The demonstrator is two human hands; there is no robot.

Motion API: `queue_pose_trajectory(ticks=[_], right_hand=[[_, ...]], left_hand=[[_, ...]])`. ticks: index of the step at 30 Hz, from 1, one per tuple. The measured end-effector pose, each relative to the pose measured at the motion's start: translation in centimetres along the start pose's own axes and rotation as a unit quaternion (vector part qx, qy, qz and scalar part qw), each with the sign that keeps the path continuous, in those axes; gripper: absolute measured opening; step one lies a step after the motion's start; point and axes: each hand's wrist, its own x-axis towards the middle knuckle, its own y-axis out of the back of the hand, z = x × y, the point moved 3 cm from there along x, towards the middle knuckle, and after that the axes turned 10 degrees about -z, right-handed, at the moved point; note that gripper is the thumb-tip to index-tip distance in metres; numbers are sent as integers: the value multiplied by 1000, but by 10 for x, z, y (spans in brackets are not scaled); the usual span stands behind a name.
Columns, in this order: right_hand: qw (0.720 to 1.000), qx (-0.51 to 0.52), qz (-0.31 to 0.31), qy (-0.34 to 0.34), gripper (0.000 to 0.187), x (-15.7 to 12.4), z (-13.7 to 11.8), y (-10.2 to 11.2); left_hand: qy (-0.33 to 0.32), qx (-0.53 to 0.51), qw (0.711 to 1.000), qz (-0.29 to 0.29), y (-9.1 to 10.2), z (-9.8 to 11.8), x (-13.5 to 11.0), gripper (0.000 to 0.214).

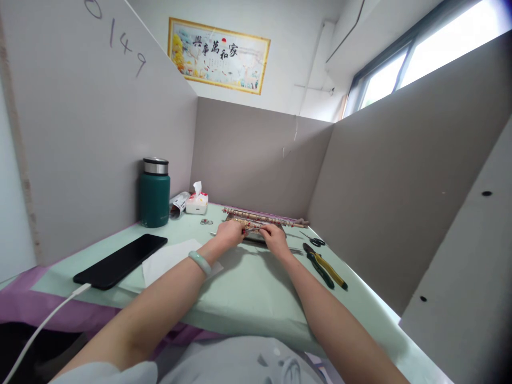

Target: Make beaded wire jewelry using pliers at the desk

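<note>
A short beaded strand [250, 225] lies at the far middle of the surface [248, 288], over a dark tray [256, 239]. The left hand [230, 233] holds its left end and the right hand [274, 238] its right end. The fingers of both hands are curled down and seem to pinch the strand, though they are too small to show the exact grip.

Just beyond lie longer bead strings [264, 216]. To the right are scissors [314, 241] and pliers [325, 265]. On the near left are a sheet of white paper [166, 260] and a black phone [120, 261], and on the far left a green flask [154, 193] and a tissue pack [197, 203].

The work would likely go best with the strand kept low over the tray, so loose beads stay on it. Both pinches should be firm and close to the beads, with even tension between the hands.
</note>
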Motion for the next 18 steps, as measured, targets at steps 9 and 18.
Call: queue_pose_trajectory(ticks=[9, 18], right_hand=[[998, 57, -7, -31, 25, 2, 4, 0], [996, 56, -26, -56, 24, 2, 6, -1]], left_hand=[[-8, 10, 1000, 17, 1, 0, 0, 30], [-2, 41, 999, -11, 4, 6, 2, 29]])
